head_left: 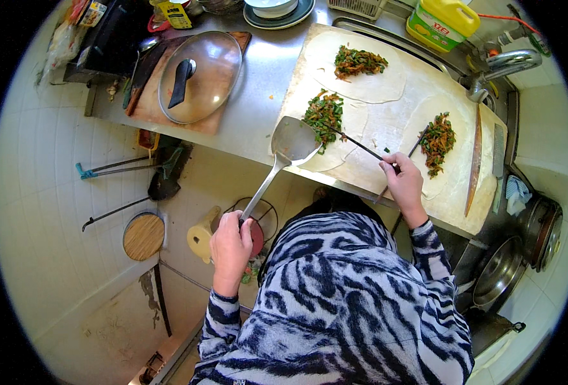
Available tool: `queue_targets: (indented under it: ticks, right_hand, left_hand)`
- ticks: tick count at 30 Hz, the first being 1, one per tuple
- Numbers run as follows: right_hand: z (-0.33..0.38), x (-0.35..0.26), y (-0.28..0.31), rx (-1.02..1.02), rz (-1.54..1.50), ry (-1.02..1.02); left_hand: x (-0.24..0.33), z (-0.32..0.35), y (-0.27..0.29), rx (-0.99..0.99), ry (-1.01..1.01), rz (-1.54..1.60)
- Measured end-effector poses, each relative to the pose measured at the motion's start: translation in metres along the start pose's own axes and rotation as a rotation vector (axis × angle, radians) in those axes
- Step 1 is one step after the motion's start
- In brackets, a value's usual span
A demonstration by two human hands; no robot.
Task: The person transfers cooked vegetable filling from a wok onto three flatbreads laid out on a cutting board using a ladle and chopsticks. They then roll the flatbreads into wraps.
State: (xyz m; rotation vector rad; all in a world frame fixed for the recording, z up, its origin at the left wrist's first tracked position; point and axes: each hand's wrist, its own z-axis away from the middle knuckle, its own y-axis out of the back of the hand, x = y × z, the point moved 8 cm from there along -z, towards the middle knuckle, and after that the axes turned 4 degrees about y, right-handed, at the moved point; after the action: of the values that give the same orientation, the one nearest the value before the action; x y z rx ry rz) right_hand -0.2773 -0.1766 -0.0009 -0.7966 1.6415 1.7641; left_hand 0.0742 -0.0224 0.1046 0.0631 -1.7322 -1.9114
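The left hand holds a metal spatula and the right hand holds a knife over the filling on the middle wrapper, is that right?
Not quite. The right hand holds chopsticks, not a knife, as the head view shows. The left hand does hold the metal spatula by the filling.

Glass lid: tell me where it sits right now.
In the head view, the glass lid lies upper left on a wooden board on the steel counter, left of the floured board.

Yellow plastic jug (pixel 443 20), green label with red patch, far right end of counter (pixel 258 96) beside tap. Small yellow packet (pixel 175 13) at far edge, top centre-left. Crumpled colourful wrappers (pixel 72 25) top left corner, details unclear.
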Motion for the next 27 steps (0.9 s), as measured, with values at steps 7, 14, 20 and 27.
queue_targets:
  ticks: [7, 14, 20, 27]
  right_hand:
    - [0.007, -0.031, -0.002, -0.254, 0.061, 0.132]
    - [-0.004, -0.031, 0.007, -0.196, 0.234, 0.177]
    - [-0.007, -0.019, 0.023, -0.082, 0.166, 0.102]
    - [-0.001, -0.012, 0.013, -0.078, 0.142, 0.078]
  left_hand:
    - [0.005, 0.001, 0.001, 0.033, -0.069, -0.088]
    - [0.007, 0.0, 0.005, 0.054, -0.096, -0.151]
    - [0.003, 0.002, 0.005, 0.062, -0.077, -0.116]
    - [0.002, 0.004, 0.003, 0.029, -0.042, -0.089]
